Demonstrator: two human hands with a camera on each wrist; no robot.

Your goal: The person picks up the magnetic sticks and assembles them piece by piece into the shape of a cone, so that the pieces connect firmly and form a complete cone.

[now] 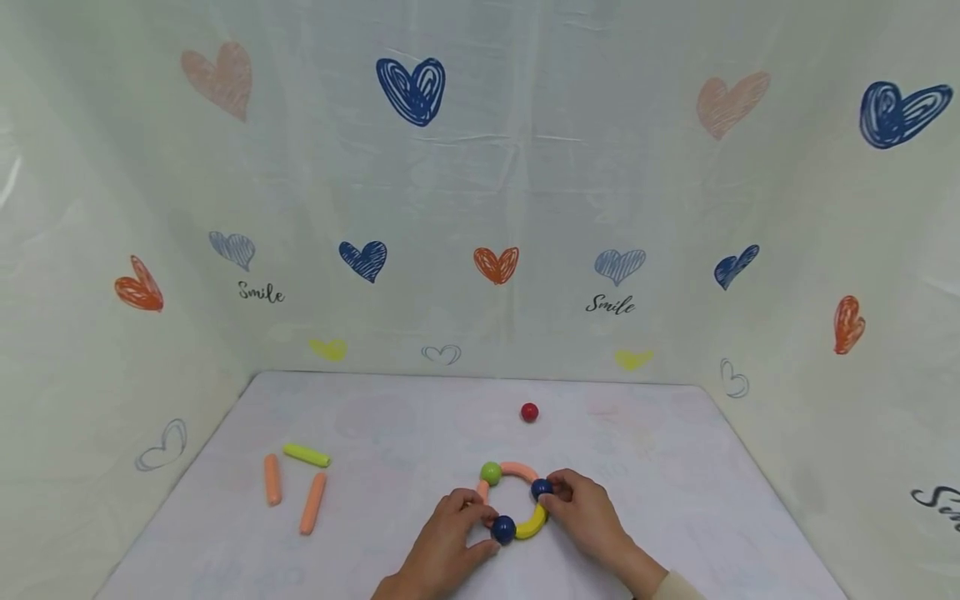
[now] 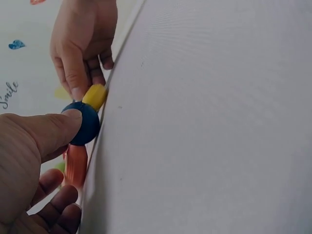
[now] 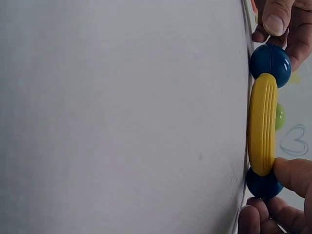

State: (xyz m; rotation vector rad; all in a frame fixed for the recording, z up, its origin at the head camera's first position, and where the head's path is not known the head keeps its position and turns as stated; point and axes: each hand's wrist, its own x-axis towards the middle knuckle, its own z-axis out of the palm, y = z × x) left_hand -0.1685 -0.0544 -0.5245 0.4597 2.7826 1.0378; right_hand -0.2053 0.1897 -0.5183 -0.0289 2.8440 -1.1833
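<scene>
On the table lies a ring of curved pieces and balls. My left hand point(image 1: 453, 540) pinches its near blue ball point(image 1: 503, 529) between thumb and fingers. At the ring's right side, my right hand point(image 1: 588, 514) holds the other blue ball point(image 1: 542, 489), with its thumb at the end of the yellow curved piece point(image 3: 263, 124). That yellow piece spans the two blue balls. A coral curved piece point(image 1: 519, 470) runs from the right blue ball to a green ball point(image 1: 491, 473). Another coral piece point(image 2: 75, 165) lies between green ball and near blue ball, partly hidden by my left fingers.
Two coral sticks point(image 1: 272, 479) and a lime-yellow stick point(image 1: 306, 455) lie on the left of the white table point(image 1: 390, 417). Beyond the ring sits a red ball point(image 1: 529, 412). Pale sheeting point(image 1: 450, 192) printed with hearts hangs along the back and sides.
</scene>
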